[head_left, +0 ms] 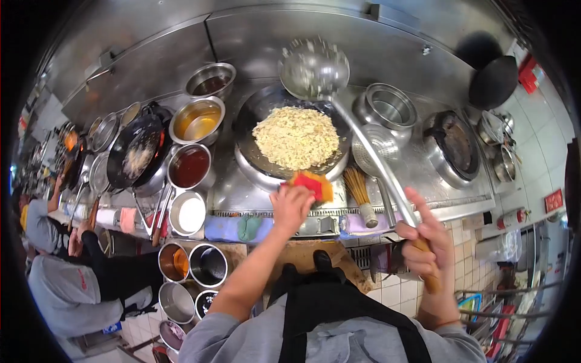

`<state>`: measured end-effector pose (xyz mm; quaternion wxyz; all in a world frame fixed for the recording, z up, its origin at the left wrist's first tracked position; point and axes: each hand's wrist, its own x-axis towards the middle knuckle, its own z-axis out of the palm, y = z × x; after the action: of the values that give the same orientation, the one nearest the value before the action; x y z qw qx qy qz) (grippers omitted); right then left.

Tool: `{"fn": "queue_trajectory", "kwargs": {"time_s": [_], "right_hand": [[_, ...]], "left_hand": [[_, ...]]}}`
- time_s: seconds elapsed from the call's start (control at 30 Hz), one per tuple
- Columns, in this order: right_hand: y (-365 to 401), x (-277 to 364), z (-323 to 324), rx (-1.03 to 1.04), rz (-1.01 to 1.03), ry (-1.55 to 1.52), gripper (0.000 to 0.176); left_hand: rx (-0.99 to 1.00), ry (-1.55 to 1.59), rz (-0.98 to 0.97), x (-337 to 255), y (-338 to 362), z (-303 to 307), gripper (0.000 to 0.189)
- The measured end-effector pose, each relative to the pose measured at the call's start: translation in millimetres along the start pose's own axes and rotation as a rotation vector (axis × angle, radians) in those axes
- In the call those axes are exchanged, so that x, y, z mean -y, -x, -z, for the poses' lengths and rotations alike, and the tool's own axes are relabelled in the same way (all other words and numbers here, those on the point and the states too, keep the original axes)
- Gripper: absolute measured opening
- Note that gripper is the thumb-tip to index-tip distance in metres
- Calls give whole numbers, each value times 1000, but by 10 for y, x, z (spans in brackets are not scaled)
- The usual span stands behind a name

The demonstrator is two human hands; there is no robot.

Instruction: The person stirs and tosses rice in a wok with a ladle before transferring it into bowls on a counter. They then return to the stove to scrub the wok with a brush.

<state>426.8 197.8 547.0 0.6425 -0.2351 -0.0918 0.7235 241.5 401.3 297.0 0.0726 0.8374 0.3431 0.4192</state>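
Observation:
My left hand (pixel 290 209) is closed on a red and yellow cloth (pixel 315 185) at the near rim of a black wok (pixel 246 142). A broad mound of fried rice (pixel 295 138), pale with yellow bits, lies in the wok. In my right hand (pixel 428 242) is the wooden handle of a long metal ladle (pixel 315 68). Its bowl hangs over the wok's far edge, blurred and with a few grains about it. My right index finger points along the shaft. Beneath the shaft lie a round perforated strainer (pixel 375 148) and a bamboo brush (pixel 358 189).
Metal pots of yellow liquid (pixel 198 124), dark red sauce (pixel 189 167) and white contents (pixel 187 213) stand left of the wok. Right are a lidless pot (pixel 387 107) and another burner (pixel 455 148). Further left, a co-worker (pixel 75 296) stands near a second wok (pixel 136 151).

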Motion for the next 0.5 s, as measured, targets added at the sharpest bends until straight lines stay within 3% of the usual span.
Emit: {"fn": "queue_trajectory", "kwargs": {"time_s": [0.07,0.1,0.17,0.2,0.27,0.33,0.4,0.47,0.5], "right_hand": [[-402,-127,503,-73,-65,-209,55],[-733,-216,929,-164,-87,-157,50],[-1460,-317,1730,-299,-159,89,41],[-1697,-240,1945,-346,-202,277,38],[-2069,258,1792,-275,-249,656,40],[-2360,909,1601,-289,-308,1171,35],[-2330,1233,904,-165,-245,2164,36],[-2304,1451,740,118,205,2609,36],[-2156,1370,442,15,175,2756,38]], "left_hand": [[190,-5,105,-69,448,-105,23],[189,-18,129,-48,713,-229,23],[568,-179,194,-9,1184,-435,29],[578,-180,214,-83,1244,-370,29],[472,-116,228,-183,1099,-203,36],[540,-239,428,-37,821,103,43],[489,-492,582,415,810,309,64],[703,-612,842,732,712,550,87],[814,-649,917,780,641,668,93]]}}
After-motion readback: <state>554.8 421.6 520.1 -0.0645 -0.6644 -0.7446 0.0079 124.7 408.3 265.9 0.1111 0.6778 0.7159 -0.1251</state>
